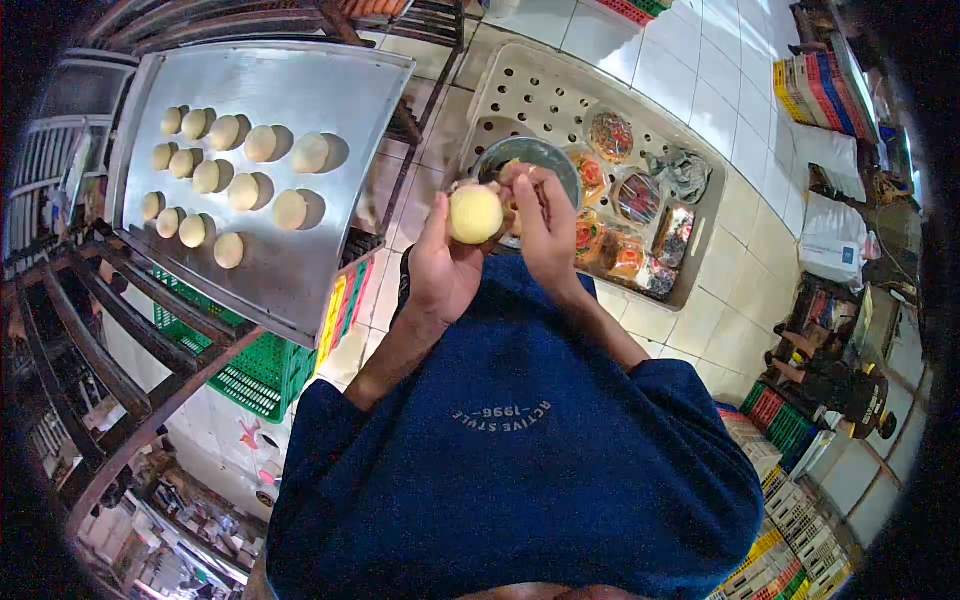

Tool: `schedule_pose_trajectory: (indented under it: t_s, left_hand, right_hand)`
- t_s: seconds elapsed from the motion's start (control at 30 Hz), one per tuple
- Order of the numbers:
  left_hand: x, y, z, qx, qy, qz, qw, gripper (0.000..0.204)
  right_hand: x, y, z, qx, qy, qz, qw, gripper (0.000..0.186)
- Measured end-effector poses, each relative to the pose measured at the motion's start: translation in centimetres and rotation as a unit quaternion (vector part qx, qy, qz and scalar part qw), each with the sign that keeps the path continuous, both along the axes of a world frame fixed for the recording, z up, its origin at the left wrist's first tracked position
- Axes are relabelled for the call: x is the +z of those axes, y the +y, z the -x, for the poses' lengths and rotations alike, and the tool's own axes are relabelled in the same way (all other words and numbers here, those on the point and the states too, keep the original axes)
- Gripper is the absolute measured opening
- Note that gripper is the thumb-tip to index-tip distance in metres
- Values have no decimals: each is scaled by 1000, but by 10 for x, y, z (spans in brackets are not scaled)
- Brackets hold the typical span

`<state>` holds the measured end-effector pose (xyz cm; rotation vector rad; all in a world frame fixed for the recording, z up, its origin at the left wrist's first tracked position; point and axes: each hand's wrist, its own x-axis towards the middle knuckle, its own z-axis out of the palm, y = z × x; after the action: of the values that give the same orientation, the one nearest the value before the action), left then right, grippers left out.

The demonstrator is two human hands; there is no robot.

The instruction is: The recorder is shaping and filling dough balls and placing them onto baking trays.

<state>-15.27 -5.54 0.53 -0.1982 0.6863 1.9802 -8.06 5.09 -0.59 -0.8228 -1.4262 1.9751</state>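
My left hand is closed around a smooth, pale yellow dough ball, held in front of my chest. Close to its right side is my right hand, its fingers bent and pressed together; whatever they pinch is hidden. Just beyond both hands stands a round grey metal bowl, whose contents are mostly covered by my fingers. To the left, a flat metal baking tray carries several round dough balls in three uneven rows.
A cream perforated plastic crate sits beyond my right hand, with several wrapped baked goods in it. Under the tray is a green plastic crate. A dark slatted rack stands at the left. Stacked crates line the lower right.
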Motion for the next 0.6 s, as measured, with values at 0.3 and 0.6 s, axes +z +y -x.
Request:
schedule_pose_trajectory:
  t_s: [0.3, 0.6]
  left_hand:
    - [-8, -4, 3, -8, -107, 1, 994, 44]
    - [-7, -1, 0, 32, -89, -24, 995, 45]
  right_hand:
    - [3, -1, 0, 24, -83, -350, 933, 50]
    - [-8, -9, 0, -9, -11, -134, 991, 35]
